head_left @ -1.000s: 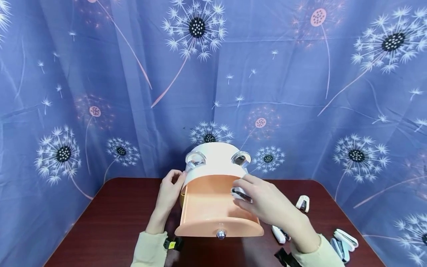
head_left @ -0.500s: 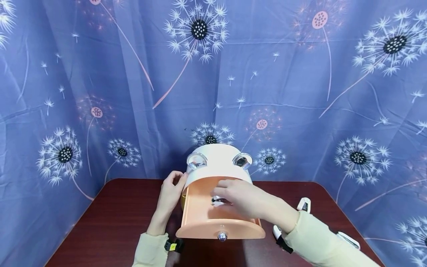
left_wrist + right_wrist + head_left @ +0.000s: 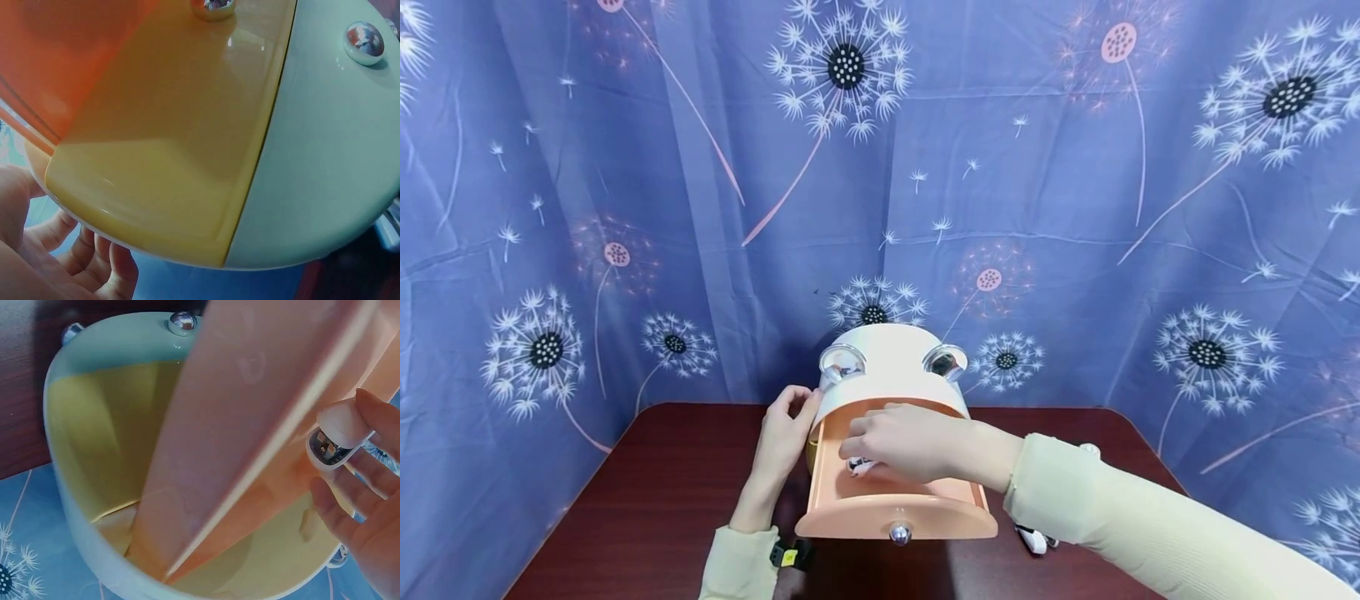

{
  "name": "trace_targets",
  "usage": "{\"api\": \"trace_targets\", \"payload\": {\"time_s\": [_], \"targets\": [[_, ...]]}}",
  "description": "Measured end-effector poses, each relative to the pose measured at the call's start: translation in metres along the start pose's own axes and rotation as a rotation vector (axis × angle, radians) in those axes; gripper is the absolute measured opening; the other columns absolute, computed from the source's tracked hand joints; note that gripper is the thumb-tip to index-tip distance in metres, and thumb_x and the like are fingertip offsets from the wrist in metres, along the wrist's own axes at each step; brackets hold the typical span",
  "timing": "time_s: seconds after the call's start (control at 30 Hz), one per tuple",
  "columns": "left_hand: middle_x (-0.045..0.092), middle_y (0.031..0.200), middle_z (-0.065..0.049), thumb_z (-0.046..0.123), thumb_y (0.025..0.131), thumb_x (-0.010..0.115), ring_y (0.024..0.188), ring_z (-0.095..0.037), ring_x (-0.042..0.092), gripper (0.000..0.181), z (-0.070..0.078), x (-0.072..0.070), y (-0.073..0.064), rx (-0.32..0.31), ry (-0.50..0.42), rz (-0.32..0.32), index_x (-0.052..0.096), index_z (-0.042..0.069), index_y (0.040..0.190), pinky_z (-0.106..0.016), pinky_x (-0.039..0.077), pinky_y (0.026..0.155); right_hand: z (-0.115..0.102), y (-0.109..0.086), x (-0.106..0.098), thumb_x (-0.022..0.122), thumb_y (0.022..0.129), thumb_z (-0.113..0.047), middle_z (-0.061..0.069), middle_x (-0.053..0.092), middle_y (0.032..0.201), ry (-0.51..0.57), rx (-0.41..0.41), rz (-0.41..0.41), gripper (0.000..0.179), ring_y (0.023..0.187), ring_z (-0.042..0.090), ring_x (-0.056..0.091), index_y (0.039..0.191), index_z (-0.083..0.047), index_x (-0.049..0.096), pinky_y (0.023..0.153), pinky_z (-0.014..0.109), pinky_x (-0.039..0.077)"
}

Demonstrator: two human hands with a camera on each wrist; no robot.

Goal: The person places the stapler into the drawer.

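Observation:
An orange drawer (image 3: pixel 831 483) with a round metal knob (image 3: pixel 900 533) stands pulled out of a white rounded drawer box (image 3: pixel 891 342). My right hand (image 3: pixel 906 442) is inside the drawer, holding a small white stapler (image 3: pixel 340 434) between thumb and fingers. In the head view only the stapler's end (image 3: pixel 857 465) shows beyond the fingers. My left hand (image 3: pixel 786 429) touches the left side of the box, its fingers loosely bent. The left wrist view shows that hand (image 3: pixel 69 250) against the rim, beside the yellow (image 3: pixel 162 187) and green (image 3: pixel 325 156) drawer fronts.
The box stands on a dark red table (image 3: pixel 685 492) in front of a blue dandelion-print curtain (image 3: pixel 700 125). A white stapler (image 3: pixel 1032 540) lies right of the drawer. Another white item (image 3: pixel 1090 450) shows behind the right sleeve, which crosses the table's right side.
My right hand has moved left across the drawer with the stapler, from its right side toward its left. The left hand stays against the box.

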State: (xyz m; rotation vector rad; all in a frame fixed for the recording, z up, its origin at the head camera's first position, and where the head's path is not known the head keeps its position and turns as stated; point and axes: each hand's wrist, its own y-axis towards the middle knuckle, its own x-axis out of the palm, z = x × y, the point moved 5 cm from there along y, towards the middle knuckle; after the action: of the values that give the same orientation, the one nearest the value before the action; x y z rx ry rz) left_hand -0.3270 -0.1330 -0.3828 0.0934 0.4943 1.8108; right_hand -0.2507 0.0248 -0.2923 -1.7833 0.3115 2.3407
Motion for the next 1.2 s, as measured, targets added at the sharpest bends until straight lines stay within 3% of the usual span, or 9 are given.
{"api": "trace_targets", "payload": {"time_s": [0.5,0.83,1.2], "targets": [[0.056,0.072,-0.003,0.047,0.079,0.058,0.066,-0.017,0.051,0.031,0.0,0.0,0.0,-0.001,0.014,0.007,0.058,0.017,0.084,-0.028,0.041,0.058,-0.001,0.021,0.007,0.059,0.082,-0.025,-0.006,0.053,0.09,-0.015,-0.008,-0.007,0.016,0.077,0.01,0.052,0.098,-0.021,0.058,0.063,0.027,0.043],[0.056,0.073,-0.003,0.047,0.079,0.059,0.066,-0.017,0.052,0.031,0.001,0.001,0.0,0.001,0.005,0.001,0.059,0.017,0.084,-0.028,0.042,0.059,0.001,0.024,0.009,0.058,0.084,-0.028,-0.006,0.053,0.09,0.003,0.006,-0.022,0.018,0.082,0.009,0.052,0.1,-0.021,0.057,0.066,0.026,0.044],[0.056,0.073,-0.002,0.048,0.079,0.058,0.067,-0.016,0.051,0.03,0.001,0.0,0.0,0.005,0.02,0.003,0.058,0.018,0.084,-0.029,0.041,0.061,0.001,0.014,0.001,0.057,0.085,-0.031,-0.004,0.055,0.102,0.085,-0.004,0.02,0.029,0.098,0.01,0.048,0.108,-0.014,0.056,0.085,0.022,0.037]]}}
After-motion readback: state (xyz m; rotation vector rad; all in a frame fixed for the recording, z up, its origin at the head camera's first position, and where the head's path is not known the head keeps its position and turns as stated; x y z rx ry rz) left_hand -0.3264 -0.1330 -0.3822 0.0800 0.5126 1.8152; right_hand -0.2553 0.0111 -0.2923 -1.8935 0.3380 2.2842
